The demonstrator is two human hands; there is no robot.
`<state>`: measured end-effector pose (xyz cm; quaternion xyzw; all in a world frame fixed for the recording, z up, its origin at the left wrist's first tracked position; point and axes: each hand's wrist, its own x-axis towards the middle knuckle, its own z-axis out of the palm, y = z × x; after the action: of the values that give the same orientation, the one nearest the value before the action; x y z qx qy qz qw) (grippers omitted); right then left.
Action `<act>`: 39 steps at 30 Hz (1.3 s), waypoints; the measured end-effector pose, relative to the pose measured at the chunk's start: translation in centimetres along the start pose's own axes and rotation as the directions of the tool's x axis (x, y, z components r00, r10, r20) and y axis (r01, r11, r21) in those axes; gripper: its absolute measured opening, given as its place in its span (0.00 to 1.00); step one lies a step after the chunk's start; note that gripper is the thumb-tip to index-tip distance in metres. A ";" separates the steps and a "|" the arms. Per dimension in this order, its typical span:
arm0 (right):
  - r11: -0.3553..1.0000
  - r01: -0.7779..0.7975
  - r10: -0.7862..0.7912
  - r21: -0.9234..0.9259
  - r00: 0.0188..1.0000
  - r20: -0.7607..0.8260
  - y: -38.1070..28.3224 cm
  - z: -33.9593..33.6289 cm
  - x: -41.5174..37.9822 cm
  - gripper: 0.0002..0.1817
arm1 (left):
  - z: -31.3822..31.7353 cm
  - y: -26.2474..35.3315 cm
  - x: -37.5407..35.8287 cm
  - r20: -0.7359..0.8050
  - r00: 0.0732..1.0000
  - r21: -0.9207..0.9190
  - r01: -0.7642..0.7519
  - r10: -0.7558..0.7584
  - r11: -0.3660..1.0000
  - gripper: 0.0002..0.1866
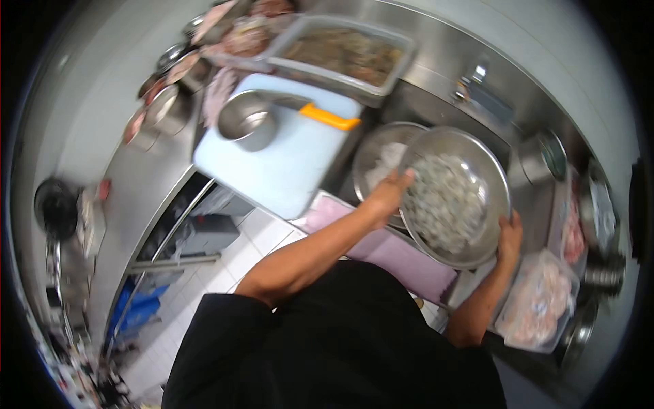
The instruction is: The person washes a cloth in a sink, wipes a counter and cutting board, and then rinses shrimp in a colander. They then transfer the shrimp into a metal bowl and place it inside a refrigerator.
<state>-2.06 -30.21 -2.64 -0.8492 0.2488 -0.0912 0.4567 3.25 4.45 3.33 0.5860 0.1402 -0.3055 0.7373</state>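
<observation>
A wide stainless-steel bowl point(492, 170) is tilted over the sink, held between my two hands. Inside it lies a pile of raw, greyish, translucent shrimp point(446, 201). My left hand point(390, 194) is closed on the bowl's left rim, thumb toward the inside. On the lower right rim, my right hand point(509, 237) grips with its fingers partly hidden behind the wall. A second metal bowl point(364, 153) sits behind and to the left, partly covered by the first, with something whitish point(390, 158) in it.
Left of the sink, a metal saucepan with an orange handle point(330, 117) rests on a pale cutting board point(272, 177). Behind stands a tub point(405, 65) of brownish contents. A faucet point(470, 82) is at the back. To the right are a metal pot point(528, 160) and a container of pale meat point(541, 300).
</observation>
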 end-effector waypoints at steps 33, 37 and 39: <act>0.503 0.860 -0.853 0.085 0.510 -0.110 -52.5 30.8 -8.2 0.21 | -36.4 20.8 1.2 -0.381 0.813 -0.580 -0.581 0.440 0.571 0.35; 0.188 0.980 -0.975 0.066 0.194 -0.107 -53.7 30.4 -11.2 0.22 | -38.2 19.6 2.4 -0.306 0.802 -0.635 -0.573 0.512 0.518 0.40; 0.001 0.999 -0.992 0.040 0.006 -0.127 -54.0 30.7 -11.9 0.22 | -38.3 19.2 2.1 -0.309 0.787 -0.639 -0.587 0.534 0.496 0.43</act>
<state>17.74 23.02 25.22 -0.7457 -0.4134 -0.4271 0.3010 22.49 42.62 6.63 0.2802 0.0741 0.0494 0.9558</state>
